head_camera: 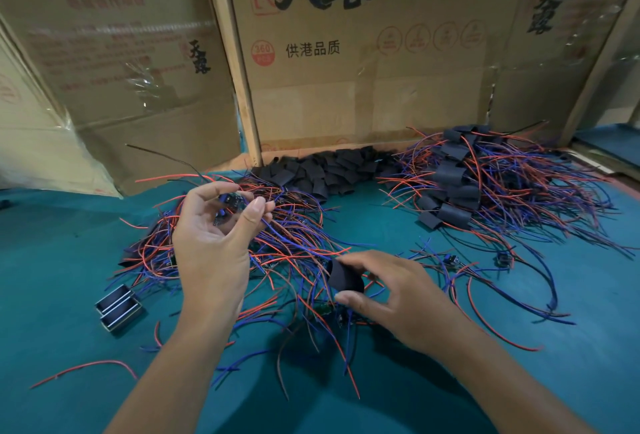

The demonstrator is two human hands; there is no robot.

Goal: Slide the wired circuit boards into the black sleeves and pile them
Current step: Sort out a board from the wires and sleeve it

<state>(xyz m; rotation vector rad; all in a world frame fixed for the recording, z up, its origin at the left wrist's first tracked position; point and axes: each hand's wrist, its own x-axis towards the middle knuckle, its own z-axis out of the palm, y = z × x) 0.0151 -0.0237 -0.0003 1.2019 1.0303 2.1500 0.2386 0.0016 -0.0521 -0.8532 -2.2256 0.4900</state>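
Presently, in the head view, a wired circuit board (230,203) is pinched between the thumb and curled fingers (258,207) of the left hand (211,239), raised above the tangle of unsleeved boards (277,243) with red and blue leads at centre-left on the green counter (62,260). A single black sleeve (344,278) is held by the right hand (394,298), thumb below and fingers above, nearer and to the right of the board, the two well apart. Loose empty sleeves (329,170) are heaped at the far centre against the cardboard boxes (363,70), and the finished pile (457,181) of sleeved boards lies at the far right. For the step in hand, the sleeve would best be squeezed gently at its edges so its mouth is rounded open, the board brought to it end-on, and the leads gathered straight behind so none is folded inside. Snagging on the tangle below is the likely fault. Two small metal-framed parts (119,307) rest at the near left.
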